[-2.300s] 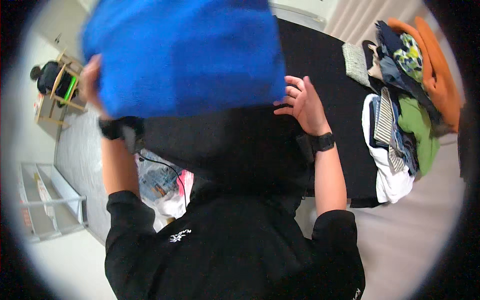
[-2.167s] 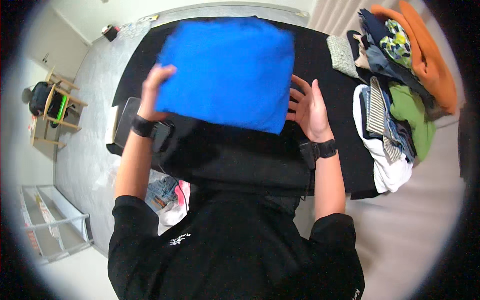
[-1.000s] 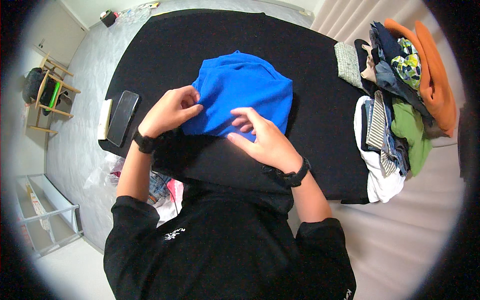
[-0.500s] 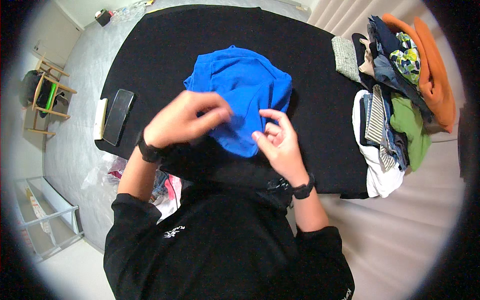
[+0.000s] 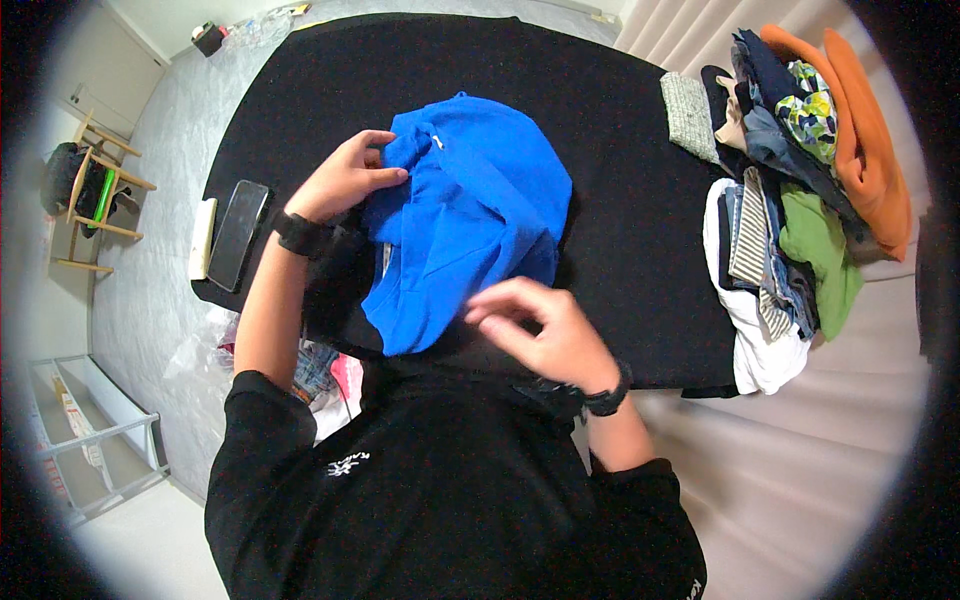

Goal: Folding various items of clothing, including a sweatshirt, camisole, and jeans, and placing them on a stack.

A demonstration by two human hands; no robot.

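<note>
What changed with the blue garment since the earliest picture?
The blue garment, held aloft then, now lies on the black table, part of it spread toward the near edge. The left hand is at its left edge, the right hand by its near side, any grip unclear. Clothes at right stayed put.

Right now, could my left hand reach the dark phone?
Likely yes: nothing covers the dark phone or stands between it and the left hand, though that hand is at the blue garment.

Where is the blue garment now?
In the head view, the blue garment lies centrally on the black table, left hand at its upper left, right hand at its lower right.
</note>
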